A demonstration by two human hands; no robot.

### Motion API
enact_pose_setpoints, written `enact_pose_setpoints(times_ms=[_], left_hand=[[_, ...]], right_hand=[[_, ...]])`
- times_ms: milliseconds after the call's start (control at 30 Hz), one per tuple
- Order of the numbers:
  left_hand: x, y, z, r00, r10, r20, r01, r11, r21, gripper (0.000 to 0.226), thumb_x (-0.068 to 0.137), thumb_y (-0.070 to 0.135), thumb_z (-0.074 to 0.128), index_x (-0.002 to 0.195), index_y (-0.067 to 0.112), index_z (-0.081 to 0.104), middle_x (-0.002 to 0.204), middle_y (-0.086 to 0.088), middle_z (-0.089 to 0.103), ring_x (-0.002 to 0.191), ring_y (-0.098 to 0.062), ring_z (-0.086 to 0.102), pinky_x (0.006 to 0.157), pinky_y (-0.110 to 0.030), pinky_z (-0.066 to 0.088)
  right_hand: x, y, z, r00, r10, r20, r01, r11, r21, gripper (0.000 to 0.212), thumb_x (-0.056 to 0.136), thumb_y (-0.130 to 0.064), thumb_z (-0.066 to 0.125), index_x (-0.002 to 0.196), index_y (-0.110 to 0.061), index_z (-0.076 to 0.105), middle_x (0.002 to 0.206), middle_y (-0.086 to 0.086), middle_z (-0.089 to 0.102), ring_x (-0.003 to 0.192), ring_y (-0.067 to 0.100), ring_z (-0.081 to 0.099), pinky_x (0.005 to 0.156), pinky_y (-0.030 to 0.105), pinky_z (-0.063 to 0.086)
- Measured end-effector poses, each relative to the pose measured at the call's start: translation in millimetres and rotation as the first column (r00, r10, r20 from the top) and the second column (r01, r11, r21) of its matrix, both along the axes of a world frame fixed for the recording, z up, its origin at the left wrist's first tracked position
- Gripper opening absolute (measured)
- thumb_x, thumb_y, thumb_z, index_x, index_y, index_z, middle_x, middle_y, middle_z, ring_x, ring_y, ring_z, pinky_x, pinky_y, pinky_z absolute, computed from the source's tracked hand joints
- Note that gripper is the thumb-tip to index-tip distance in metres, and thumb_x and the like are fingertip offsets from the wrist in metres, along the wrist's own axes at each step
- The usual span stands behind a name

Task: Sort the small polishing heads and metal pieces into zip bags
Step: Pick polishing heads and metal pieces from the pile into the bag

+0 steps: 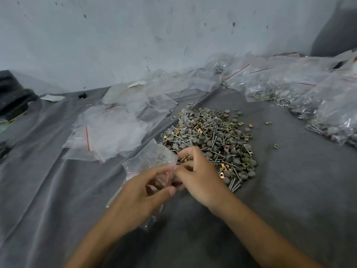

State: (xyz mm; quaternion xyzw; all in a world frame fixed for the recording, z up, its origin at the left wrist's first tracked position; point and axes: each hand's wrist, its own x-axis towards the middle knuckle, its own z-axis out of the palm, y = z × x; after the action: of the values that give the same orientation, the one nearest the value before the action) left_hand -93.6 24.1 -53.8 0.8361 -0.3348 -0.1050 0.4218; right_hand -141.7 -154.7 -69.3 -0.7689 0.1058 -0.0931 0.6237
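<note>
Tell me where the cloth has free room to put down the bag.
Free: the cloth right of the pile, up to the filled bags, with only a few stray pieces; also the near left cloth, in front of the empty bags. Crowded: the pile, the empty bags, and the whole strip along the wall.

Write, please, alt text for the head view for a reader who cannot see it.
The left hand and right hand pinch the red-striped mouth of a clear zip bag beside a heap of polishing heads, pins and brass-coloured clips on grey cloth. Empty bags lie left, filled bags right.
</note>
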Motion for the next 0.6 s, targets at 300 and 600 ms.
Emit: enact_pose_setpoints(times_ms=[300, 600], left_hand=[[2, 11, 12, 0.996, 0.085, 0.004, -0.084, 0.989, -0.126, 0.031, 0.094, -0.001, 0.067, 0.108, 0.026, 0.072, 0.1, 0.009, 0.075, 0.085, -0.01, 0.067, 0.075, -0.021, 0.053], [9, 46, 13, 0.975, -0.1, 0.199, -0.053, 0.763, 0.644, 0.052, 0.06, 0.075, 0.071, 0.105, 0.058, 0.051, 0.085, 0.032, 0.06, 0.073, 0.004, 0.058, 0.056, -0.017, 0.04]], right_hand=[[0, -9, 3, 0.996, 0.092, -0.008, -0.092, 0.987, -0.128, 0.024, 0.09, -0.017, 0.068, 0.11, -0.029, 0.072, 0.1, -0.008, 0.072, 0.093, 0.01, 0.07, 0.086, 0.045, 0.059], [2, -47, 11, 0.975, -0.192, 0.108, 0.162, 0.958, 0.238, 0.012, 0.095, -0.013, 0.066, 0.095, -0.021, 0.074, 0.074, 0.0, 0.073, 0.067, 0.014, 0.068, 0.065, 0.032, 0.06]])
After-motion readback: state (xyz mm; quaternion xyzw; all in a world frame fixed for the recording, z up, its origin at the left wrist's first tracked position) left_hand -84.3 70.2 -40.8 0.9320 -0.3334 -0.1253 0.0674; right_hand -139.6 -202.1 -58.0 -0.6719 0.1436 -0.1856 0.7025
